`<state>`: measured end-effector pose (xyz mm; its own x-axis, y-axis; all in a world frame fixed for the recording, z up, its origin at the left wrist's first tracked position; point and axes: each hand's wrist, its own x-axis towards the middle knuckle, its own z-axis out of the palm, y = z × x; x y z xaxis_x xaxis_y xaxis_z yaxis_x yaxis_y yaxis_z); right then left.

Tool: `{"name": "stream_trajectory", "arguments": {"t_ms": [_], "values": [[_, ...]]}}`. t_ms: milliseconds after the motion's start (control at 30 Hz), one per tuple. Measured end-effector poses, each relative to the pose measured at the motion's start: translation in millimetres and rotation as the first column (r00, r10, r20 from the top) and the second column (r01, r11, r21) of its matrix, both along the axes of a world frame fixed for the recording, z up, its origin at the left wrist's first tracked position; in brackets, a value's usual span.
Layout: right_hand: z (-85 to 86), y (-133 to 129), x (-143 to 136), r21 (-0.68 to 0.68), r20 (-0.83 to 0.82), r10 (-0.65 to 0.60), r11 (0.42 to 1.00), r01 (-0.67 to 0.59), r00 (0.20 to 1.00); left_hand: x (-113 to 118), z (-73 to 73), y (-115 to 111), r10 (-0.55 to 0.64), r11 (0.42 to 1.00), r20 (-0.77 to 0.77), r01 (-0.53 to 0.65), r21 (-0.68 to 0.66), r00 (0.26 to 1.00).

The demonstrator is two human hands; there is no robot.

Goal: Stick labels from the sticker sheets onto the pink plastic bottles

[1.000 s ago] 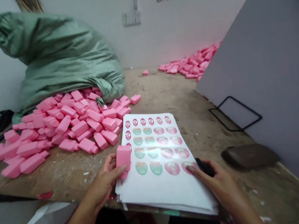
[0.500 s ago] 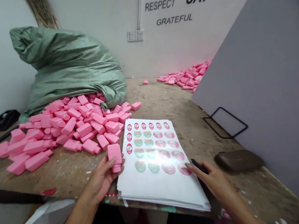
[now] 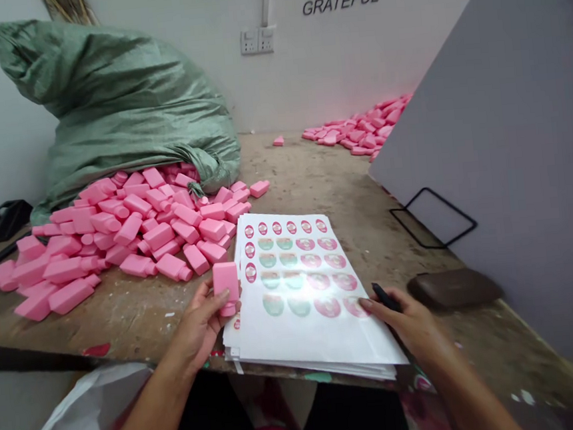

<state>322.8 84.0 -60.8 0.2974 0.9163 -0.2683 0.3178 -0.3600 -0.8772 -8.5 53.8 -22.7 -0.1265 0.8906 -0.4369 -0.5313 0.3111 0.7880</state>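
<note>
Pinched in my left hand (image 3: 208, 322) is a pink bottle (image 3: 226, 284), its neck pointing down toward me, over the left edge of a stack of sticker sheets (image 3: 322, 342). Rows of pink and green round or oval stickers cover the top sheet. My right hand (image 3: 400, 312) holds a black pen-like tool (image 3: 387, 298), while its thumb and finger pinch the sheet's right side at a pink sticker (image 3: 356, 307). A large heap of pink bottles (image 3: 158, 236) lies behind my left hand.
A green sack (image 3: 126, 102) stands behind the heap. On the right are a brown case (image 3: 453, 289), a black wire frame (image 3: 432, 219) and a slanted grey panel (image 3: 507, 155). More pink bottles (image 3: 359, 131) lie at the back. A black tape dispenser (image 3: 2, 221) sits far left.
The top sheet has shifted and turned slightly on the stack, its lower right corner now sticking out to the right. My head view has tilted down a little.
</note>
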Motion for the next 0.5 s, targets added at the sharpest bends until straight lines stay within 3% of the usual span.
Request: {"name": "stream_trajectory", "arguments": {"t_ms": [200, 300, 400, 500], "values": [[1.1, 4, 14, -0.016, -0.046, -0.054, 0.998, 0.053, 0.997, 6, -0.9, -6, 0.002, 1.0, 0.016, -0.001, -0.03, 1.0], [0.3, 15, 23, 0.068, -0.036, -0.041, 0.997, 0.044, 0.998, 9, -4.8, -7, 0.013, 0.999, 0.036, -0.012, -0.041, 0.999], [-0.1, 39, 30, 0.151, 0.001, -0.035, 0.988, 0.034, 0.999, 10, -9.0, -6, 0.012, 0.999, 0.074, -0.009, -0.034, 0.997], [0.0, 77, 36, 0.149, 0.056, -0.075, 0.987, 0.066, 0.996, 11, -9.3, -5, 0.016, 0.999, 0.077, -0.013, -0.034, 0.997]]}}
